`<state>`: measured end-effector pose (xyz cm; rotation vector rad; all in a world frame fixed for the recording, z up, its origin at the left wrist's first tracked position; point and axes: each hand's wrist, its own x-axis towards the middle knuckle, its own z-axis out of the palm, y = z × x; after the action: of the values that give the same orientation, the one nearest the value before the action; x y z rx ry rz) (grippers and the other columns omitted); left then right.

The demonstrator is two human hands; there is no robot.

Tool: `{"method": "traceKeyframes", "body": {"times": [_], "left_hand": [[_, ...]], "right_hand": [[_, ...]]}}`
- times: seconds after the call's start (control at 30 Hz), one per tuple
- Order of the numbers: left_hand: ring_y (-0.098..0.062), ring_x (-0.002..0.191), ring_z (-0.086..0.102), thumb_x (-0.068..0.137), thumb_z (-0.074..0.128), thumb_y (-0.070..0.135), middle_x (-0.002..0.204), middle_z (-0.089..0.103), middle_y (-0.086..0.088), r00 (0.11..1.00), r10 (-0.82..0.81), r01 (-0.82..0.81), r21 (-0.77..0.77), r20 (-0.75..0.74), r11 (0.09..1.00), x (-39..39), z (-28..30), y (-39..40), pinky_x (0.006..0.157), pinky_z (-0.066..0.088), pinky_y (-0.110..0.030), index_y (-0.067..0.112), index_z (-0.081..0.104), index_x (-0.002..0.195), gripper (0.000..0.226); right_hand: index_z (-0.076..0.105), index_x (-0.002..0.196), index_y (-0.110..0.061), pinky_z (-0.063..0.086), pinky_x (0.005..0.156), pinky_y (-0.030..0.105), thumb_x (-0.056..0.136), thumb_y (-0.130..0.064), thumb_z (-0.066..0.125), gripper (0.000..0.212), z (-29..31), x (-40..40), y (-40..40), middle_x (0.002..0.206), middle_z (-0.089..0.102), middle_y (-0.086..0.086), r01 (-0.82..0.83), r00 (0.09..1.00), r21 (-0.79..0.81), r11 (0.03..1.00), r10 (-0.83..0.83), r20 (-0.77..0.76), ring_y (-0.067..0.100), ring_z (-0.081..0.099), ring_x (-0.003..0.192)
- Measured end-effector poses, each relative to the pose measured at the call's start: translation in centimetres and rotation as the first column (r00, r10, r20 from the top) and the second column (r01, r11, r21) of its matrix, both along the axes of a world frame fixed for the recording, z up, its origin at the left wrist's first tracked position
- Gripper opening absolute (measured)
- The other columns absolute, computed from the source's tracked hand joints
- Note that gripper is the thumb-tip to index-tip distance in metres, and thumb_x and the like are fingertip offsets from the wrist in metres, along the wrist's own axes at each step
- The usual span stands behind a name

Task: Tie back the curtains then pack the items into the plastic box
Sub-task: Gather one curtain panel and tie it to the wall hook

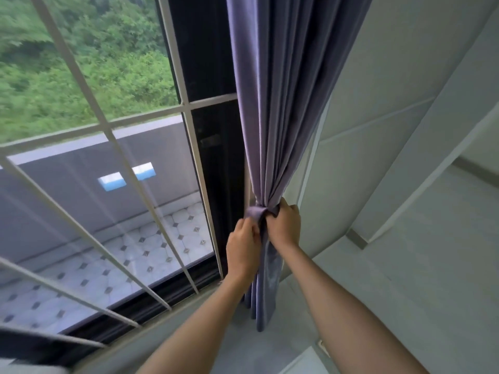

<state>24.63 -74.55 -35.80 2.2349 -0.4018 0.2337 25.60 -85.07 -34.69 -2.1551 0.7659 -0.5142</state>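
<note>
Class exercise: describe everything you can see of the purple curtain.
The purple curtain is soft, matte, pleated cloth hanging beside the window frame. It is gathered into a narrow waist where a matching tie band wraps it. The left hand and right hand grip there. Below, its tail hangs straight down.

My two bare forearms, no sleeves in view, no watch, bracelet or ring on either wrist, my left hand [243, 249] just left of the gathered purple fabric curtain [280, 103], my right hand [283, 225] just right of it, short plain fingernails
</note>
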Motion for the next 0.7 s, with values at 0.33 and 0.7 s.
{"method": "traceKeyframes", "body": {"times": [0.33,0.7], "left_hand": [[-0.019,0.061,0.054,0.093,0.052,0.024,0.074,0.058,-0.003,0.999,-0.018,0.015,-0.091,-0.032,0.996,-0.6,-0.4,-0.6,0.053,0.041,-0.029,0.010,0.055,0.078,0.021],[-0.009,0.133,0.034,0.090,0.041,0.000,0.159,0.009,0.002,0.976,-0.171,0.138,-0.223,-0.136,0.965,1.0,0.4,-0.9,0.100,0.040,-0.022,0.015,0.016,0.151,0.067]], "right_hand": [[0.061,0.100,-0.012,0.025,0.060,0.026,0.082,-0.014,0.059,0.018,0.0,-0.5,-0.8,0.087,0.058,0.015,-0.027,1.000,-0.049,0.998,0.026,-0.015,0.021,0.042,0.071],[0.065,0.101,-0.007,0.023,0.058,0.021,0.087,-0.023,0.067,0.022,0.1,-1.1,-1.4,0.087,0.067,0.014,-0.086,0.994,-0.101,0.991,0.091,0.051,0.020,0.044,0.077]]}}
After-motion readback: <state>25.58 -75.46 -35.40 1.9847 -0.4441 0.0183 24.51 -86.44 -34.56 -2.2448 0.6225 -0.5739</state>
